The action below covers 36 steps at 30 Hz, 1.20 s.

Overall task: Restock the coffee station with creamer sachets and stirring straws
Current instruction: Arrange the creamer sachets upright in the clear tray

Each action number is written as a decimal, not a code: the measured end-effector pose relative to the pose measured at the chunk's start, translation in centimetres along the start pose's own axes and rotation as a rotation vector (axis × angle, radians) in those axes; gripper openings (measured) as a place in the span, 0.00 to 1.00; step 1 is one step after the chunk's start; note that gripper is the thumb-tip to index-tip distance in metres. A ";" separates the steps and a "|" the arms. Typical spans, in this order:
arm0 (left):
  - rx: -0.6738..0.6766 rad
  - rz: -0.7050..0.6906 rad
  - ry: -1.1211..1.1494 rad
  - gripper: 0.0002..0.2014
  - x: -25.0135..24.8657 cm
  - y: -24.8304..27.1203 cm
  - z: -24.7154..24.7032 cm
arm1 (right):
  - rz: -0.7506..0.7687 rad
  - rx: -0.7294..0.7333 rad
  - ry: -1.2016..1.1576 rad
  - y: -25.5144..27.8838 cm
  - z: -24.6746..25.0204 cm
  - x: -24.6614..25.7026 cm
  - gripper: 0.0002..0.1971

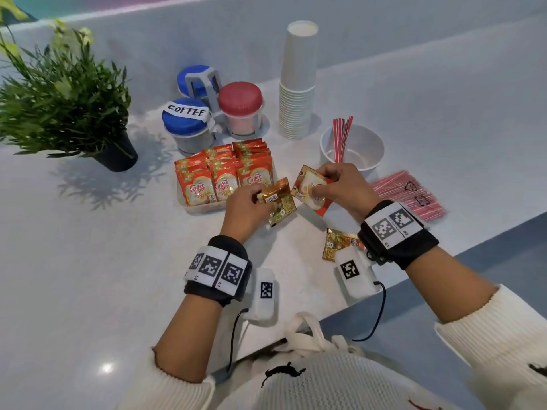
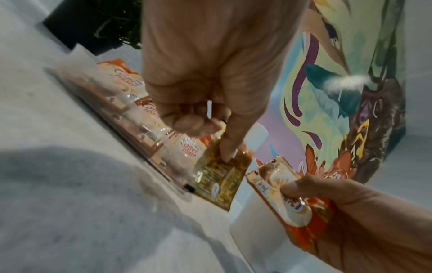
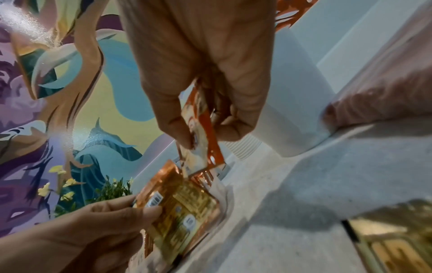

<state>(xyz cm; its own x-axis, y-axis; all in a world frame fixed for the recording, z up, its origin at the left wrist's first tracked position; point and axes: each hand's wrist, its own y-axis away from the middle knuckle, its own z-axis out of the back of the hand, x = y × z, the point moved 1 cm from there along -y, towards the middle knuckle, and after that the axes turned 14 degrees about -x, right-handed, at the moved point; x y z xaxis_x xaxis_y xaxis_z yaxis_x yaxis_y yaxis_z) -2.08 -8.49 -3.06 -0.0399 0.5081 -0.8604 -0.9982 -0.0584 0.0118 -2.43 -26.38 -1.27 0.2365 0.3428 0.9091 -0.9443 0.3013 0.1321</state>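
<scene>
My left hand (image 1: 247, 210) pinches a creamer sachet (image 1: 276, 199) back side up, its front hidden. My right hand (image 1: 344, 187) pinches another sachet (image 1: 309, 187), thumb covering its logo. Both hover just before the clear tray (image 1: 189, 206) of Coffee-mate sachets (image 1: 223, 173) on the bench (image 1: 88, 261). My right wrist partly hides a loose sachet (image 1: 337, 242).

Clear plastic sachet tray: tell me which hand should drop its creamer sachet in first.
Probably left: the left hand holds its sachet beside the clear plastic sachet tray; the right hand is farther away.
</scene>
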 end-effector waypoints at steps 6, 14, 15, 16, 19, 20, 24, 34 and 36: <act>-0.157 0.136 0.203 0.11 0.4 -0.4 2.0 | 0.027 0.030 -0.076 -0.5 -1.2 1.3 0.11; -0.367 0.233 0.479 0.08 0.8 -0.9 4.6 | 0.228 0.062 0.099 -2.1 -3.9 3.5 0.12; -0.394 0.230 0.470 0.06 1.0 -1.1 4.9 | 0.265 0.066 0.147 -2.3 -4.3 3.8 0.11; -0.423 0.227 0.452 0.05 1.2 -1.4 5.2 | 0.303 0.066 0.194 -2.5 -4.7 4.2 0.12; -0.483 0.234 0.411 0.10 2.0 -2.2 5.9 | 0.413 0.070 0.301 -3.0 -6.2 4.8 0.13; -0.483 0.238 0.413 0.12 2.1 -2.4 6.0 | 0.438 0.074 0.329 -3.1 -6.6 4.9 0.13; -0.480 0.270 0.402 0.19 2.4 -2.9 6.2 | 0.521 0.124 0.518 -3.3 -7.9 4.9 0.13; -0.458 0.225 0.213 0.15 3.0 -3.8 6.3 | 0.555 0.235 0.771 -3.3 -9.2 4.0 0.11; -0.400 0.193 0.175 0.16 2.8 -3.9 6.1 | 0.583 0.227 0.799 -3.4 -9.2 4.3 0.12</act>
<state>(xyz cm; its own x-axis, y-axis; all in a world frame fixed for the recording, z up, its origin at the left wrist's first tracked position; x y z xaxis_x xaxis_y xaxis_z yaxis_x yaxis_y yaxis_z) 1.44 -1.58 -2.44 -0.1809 0.3053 -0.9349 -0.8767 -0.4809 0.0126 3.90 -17.73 -1.45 -0.2698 0.9022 0.3366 -0.9629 -0.2504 -0.1004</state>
